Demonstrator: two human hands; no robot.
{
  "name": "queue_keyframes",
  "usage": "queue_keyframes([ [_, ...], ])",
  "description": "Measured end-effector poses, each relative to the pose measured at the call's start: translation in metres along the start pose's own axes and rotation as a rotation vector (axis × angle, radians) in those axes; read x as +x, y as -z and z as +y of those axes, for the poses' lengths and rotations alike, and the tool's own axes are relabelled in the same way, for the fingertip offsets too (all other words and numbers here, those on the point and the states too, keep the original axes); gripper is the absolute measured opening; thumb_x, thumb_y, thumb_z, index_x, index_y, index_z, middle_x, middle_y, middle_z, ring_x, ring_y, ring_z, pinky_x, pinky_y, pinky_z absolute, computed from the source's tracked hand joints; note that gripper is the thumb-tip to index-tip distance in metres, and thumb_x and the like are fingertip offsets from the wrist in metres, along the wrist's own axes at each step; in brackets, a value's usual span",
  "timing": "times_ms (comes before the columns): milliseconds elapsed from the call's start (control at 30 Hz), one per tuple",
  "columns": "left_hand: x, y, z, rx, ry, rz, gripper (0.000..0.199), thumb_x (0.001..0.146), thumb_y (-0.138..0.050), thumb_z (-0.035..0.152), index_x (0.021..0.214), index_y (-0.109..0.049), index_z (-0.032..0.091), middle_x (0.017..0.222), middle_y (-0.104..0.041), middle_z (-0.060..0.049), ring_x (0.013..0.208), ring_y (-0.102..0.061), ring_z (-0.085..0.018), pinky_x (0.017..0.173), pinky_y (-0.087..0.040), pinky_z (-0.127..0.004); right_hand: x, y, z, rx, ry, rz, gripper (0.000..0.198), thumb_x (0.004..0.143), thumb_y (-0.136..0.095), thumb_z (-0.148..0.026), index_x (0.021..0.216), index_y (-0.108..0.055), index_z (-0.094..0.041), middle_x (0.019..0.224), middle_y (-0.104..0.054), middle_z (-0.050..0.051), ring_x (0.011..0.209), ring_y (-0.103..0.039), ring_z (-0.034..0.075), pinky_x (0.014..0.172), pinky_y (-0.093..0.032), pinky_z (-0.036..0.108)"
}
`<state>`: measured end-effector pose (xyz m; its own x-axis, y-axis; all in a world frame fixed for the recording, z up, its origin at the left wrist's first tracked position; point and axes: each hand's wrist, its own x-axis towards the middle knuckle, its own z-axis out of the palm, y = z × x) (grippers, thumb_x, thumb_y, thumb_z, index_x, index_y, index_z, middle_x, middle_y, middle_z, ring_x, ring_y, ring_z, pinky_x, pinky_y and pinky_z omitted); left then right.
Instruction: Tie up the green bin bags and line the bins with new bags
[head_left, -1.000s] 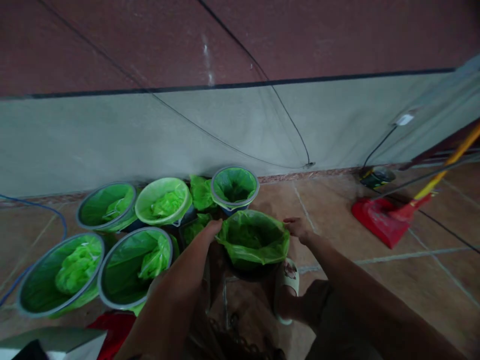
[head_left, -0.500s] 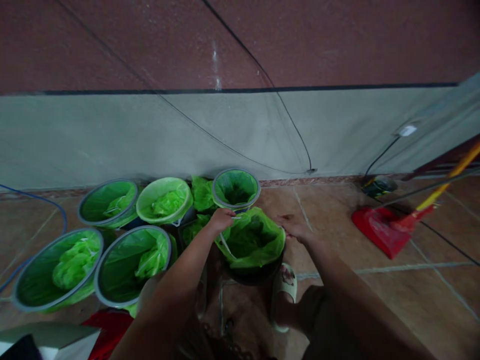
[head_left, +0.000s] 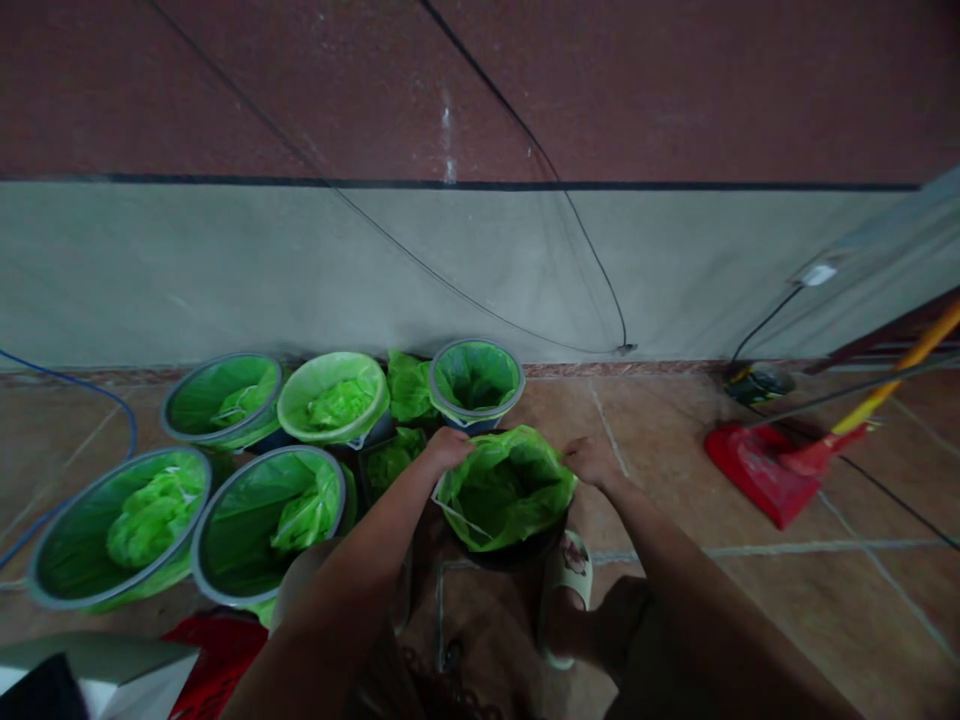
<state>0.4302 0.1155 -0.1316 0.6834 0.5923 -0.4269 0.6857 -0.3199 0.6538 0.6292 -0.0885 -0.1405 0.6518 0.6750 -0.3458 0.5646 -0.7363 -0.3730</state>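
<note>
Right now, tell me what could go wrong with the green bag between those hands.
The green bag looks thin and might tear if the left hand and right hand pull its edge hard. The dark bin beneath stands right beside a slipper, so a foot shift could knock it.

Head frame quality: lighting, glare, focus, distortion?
Head view: dim light, dark bin mostly in shadow beneath the green liner; head view: no strong glare, left hand and right hand soft in detail; head view: leftmost bin looks stretched, likely wide-angle distortion.
</note>
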Motion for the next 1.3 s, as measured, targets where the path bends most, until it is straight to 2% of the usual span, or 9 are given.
queue_keyframes([
  [167,0.001,0.015,0.004,0.069,0.062,0.186,0.024,0.078,-0.054,0.012,0.088,-0.076,0.014,0.078,-0.072,-0.004,0.074,-0.065,-0.015,0.065,-0.045,-0.022,0.0,0.014,-0.006,-0.032,-0.161,0.215,0.027,0.082,-0.051,-0.019,0.093,-0.076,-0.016,0.089,-0.075,0.012,0.086,-0.069,0.021,0.064,-0.044,0.023],
  [300,-0.003,0.025,0.006,0.164,0.112,0.271,0.03,0.077,-0.052,0.008,0.096,-0.075,0.013,0.094,-0.075,-0.009,0.088,-0.069,-0.019,0.075,-0.048,-0.024,0.003,0.018,-0.004,0.071,-0.184,0.232,0.025,0.079,-0.055,-0.018,0.095,-0.074,-0.016,0.092,-0.075,0.01,0.086,-0.07,0.022,0.065,-0.047,0.023],
  [433,-0.003,0.02,0.005,0.226,0.056,0.194,0.036,0.075,-0.057,0.008,0.106,-0.073,0.015,0.107,-0.074,-0.009,0.1,-0.068,-0.02,0.085,-0.049,-0.025,0.008,0.01,0.001,0.328,-0.102,0.135,0.037,0.07,-0.061,-0.01,0.106,-0.07,-0.013,0.095,-0.075,0.008,0.081,-0.069,0.018,0.064,-0.049,0.021],
  [533,-0.002,0.015,0.005,0.185,-0.045,0.088,0.049,0.072,-0.066,0.013,0.121,-0.067,0.016,0.113,-0.073,-0.007,0.102,-0.067,-0.021,0.088,-0.05,-0.025,0.008,0.006,-0.001,0.463,-0.097,0.087,0.046,0.071,-0.07,-0.018,0.116,-0.066,-0.011,0.099,-0.074,0.009,0.08,-0.069,0.017,0.062,-0.05,0.021],
  [700,-0.004,0.014,0.012,0.151,-0.116,0.036,0.047,0.08,-0.067,0.045,0.119,-0.069,0.019,0.111,-0.073,-0.005,0.101,-0.067,-0.021,0.09,-0.051,-0.027,0.0,0.01,-0.012,0.271,0.001,0.04,0.023,0.078,-0.068,-0.026,0.099,-0.075,-0.018,0.089,-0.075,0.005,0.078,-0.068,0.015,0.065,-0.048,0.021],
  [800,-0.009,0.015,0.017,0.327,-0.164,0.084,0.027,0.086,-0.059,0.033,0.105,-0.074,0.021,0.111,-0.073,-0.005,0.106,-0.065,-0.021,0.096,-0.047,-0.029,-0.002,0.013,-0.017,0.165,0.053,0.075,0.015,0.082,-0.061,-0.022,0.082,-0.076,-0.02,0.082,-0.075,0.002,0.075,-0.068,0.014,0.065,-0.046,0.021],
  [1033,-0.021,0.018,0.025,0.444,-0.16,0.33,0.03,0.087,-0.048,0.014,0.105,-0.07,0.023,0.111,-0.069,-0.006,0.099,-0.067,-0.019,0.087,-0.049,-0.027,-0.001,0.018,-0.024,0.337,0.024,0.277,0.02,0.086,-0.057,-0.024,0.093,-0.075,-0.018,0.096,-0.076,0.005,0.081,-0.069,0.016,0.074,-0.051,0.022],
  [1167,-0.019,0.017,0.023,0.428,-0.126,0.37,0.028,0.088,-0.048,0.014,0.107,-0.068,0.02,0.112,-0.068,-0.009,0.101,-0.066,-0.019,0.088,-0.048,-0.026,-0.003,0.018,-0.023,0.233,-0.009,0.238,0.026,0.086,-0.06,-0.029,0.106,-0.073,-0.017,0.106,-0.074,0.008,0.087,-0.069,0.017,0.078,-0.05,0.023],
  [1300,-0.013,0.02,0.018,0.372,-0.043,0.318,0.044,0.089,-0.057,0.038,0.125,-0.059,0.013,0.117,-0.068,-0.013,0.11,-0.063,-0.023,0.093,-0.047,-0.028,-0.007,0.019,-0.021,0.065,-0.018,0.111,0.044,0.082,-0.067,-0.042,0.116,-0.069,-0.014,0.108,-0.073,0.012,0.093,-0.068,0.021,0.075,-0.049,0.024],
])
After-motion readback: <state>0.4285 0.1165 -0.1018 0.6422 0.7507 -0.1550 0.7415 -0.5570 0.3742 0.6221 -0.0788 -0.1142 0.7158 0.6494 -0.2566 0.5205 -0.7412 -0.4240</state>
